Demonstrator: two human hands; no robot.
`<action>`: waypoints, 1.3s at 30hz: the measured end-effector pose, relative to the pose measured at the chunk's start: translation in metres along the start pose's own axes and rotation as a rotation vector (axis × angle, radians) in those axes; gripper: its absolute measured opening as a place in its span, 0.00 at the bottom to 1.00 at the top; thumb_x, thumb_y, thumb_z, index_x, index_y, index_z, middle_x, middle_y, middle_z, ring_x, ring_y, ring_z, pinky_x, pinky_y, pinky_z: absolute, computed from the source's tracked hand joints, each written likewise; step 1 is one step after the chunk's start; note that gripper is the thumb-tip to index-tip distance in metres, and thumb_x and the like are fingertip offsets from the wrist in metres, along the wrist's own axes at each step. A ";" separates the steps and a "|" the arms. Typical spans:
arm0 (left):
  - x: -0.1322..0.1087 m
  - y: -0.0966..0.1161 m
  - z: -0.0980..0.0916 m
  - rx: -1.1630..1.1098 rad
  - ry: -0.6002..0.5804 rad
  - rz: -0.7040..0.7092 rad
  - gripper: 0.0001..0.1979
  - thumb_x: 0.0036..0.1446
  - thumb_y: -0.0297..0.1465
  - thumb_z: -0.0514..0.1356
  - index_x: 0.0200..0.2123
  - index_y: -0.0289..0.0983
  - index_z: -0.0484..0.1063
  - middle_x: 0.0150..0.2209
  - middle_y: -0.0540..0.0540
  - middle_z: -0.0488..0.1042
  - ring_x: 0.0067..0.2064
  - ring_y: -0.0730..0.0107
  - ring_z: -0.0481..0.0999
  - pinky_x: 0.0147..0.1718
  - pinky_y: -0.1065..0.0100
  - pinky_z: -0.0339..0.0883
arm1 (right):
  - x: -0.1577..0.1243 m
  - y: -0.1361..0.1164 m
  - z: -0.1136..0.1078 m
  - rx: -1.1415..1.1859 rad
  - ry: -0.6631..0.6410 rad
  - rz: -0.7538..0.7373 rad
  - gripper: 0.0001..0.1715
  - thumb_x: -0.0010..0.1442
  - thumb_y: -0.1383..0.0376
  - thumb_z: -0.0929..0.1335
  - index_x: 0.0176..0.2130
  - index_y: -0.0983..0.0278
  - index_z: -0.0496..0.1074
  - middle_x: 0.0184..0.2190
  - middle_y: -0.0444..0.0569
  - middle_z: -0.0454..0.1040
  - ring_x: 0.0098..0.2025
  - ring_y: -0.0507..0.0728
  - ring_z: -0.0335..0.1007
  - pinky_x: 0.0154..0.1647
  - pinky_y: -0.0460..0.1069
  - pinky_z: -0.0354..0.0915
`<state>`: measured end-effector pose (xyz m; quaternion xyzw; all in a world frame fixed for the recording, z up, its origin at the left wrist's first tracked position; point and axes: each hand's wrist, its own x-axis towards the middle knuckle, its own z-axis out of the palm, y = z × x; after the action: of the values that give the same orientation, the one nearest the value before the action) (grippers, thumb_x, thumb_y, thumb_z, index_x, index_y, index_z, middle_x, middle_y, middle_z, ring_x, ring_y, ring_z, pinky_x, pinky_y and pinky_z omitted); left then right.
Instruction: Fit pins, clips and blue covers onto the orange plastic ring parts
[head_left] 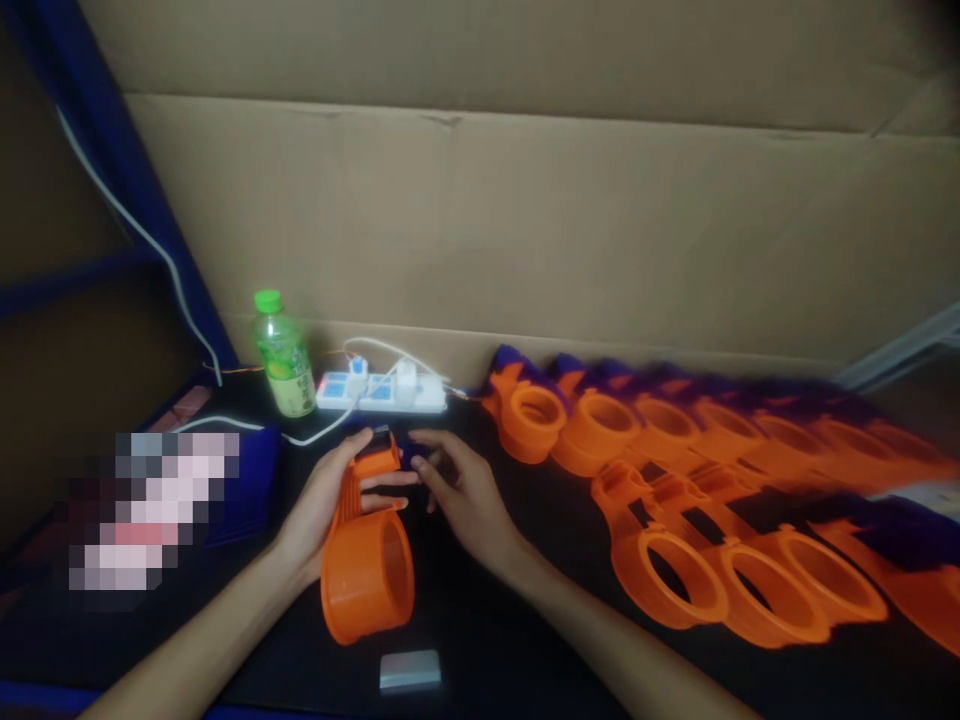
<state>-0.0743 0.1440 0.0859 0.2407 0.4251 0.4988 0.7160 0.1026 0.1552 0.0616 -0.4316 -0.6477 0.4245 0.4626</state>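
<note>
My left hand (328,500) is wrapped round the narrow upper end of an orange plastic part (367,580), whose wide open ring hangs below the palm. A black piece (383,437) shows in the top of this part. My right hand (465,492) pinches a small dark blue piece (411,455) with thumb and index finger, right against the orange end. How far the blue piece goes in is hard to see. Below the ring, a small silvery block (410,670) lies on the black table.
A power strip (382,392) with white plugs and cables lies along the cardboard wall (525,230). Beside it stands a green-capped bottle (283,360). To the right are rows of similar orange parts (679,580), the back row (600,425) having dark blue tops. A blurred-out patch (161,510) is at left.
</note>
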 end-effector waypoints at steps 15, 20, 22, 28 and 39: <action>-0.002 -0.004 0.001 0.039 -0.122 0.106 0.16 0.58 0.38 0.65 0.45 0.33 0.76 0.49 0.31 0.79 0.47 0.45 0.82 0.37 0.54 0.80 | 0.008 -0.004 -0.012 0.306 -0.054 0.080 0.24 0.60 0.54 0.71 0.53 0.62 0.76 0.45 0.50 0.78 0.34 0.53 0.76 0.32 0.51 0.77; -0.004 -0.006 0.003 0.047 -0.070 0.043 0.16 0.57 0.40 0.66 0.42 0.34 0.73 0.45 0.32 0.80 0.36 0.51 0.84 0.32 0.56 0.80 | 0.008 -0.010 -0.019 0.004 0.091 -0.029 0.24 0.69 0.53 0.63 0.58 0.61 0.71 0.33 0.46 0.76 0.27 0.50 0.70 0.26 0.45 0.69; -0.006 -0.008 0.005 0.053 -0.068 -0.027 0.18 0.56 0.42 0.66 0.43 0.35 0.72 0.43 0.33 0.81 0.31 0.54 0.84 0.29 0.57 0.79 | 0.003 -0.012 -0.014 -0.171 0.108 -0.112 0.22 0.71 0.56 0.61 0.58 0.60 0.70 0.35 0.47 0.74 0.34 0.51 0.72 0.34 0.46 0.70; -0.010 -0.015 0.008 -0.010 -0.081 -0.081 0.19 0.57 0.44 0.65 0.45 0.38 0.69 0.35 0.40 0.81 0.26 0.58 0.82 0.25 0.62 0.76 | -0.015 -0.010 0.003 -0.421 -0.037 -0.236 0.28 0.73 0.63 0.56 0.69 0.56 0.55 0.47 0.51 0.70 0.44 0.53 0.71 0.46 0.49 0.72; -0.009 -0.014 0.009 -0.001 -0.030 -0.012 0.18 0.58 0.43 0.65 0.46 0.40 0.67 0.32 0.44 0.79 0.26 0.57 0.82 0.26 0.61 0.75 | -0.019 -0.008 -0.007 -0.493 -0.165 -0.388 0.31 0.73 0.65 0.58 0.71 0.63 0.50 0.49 0.53 0.78 0.47 0.54 0.76 0.50 0.51 0.73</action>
<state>-0.0606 0.1309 0.0834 0.2450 0.4156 0.4911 0.7253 0.1118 0.1355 0.0665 -0.3632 -0.8366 0.1922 0.3623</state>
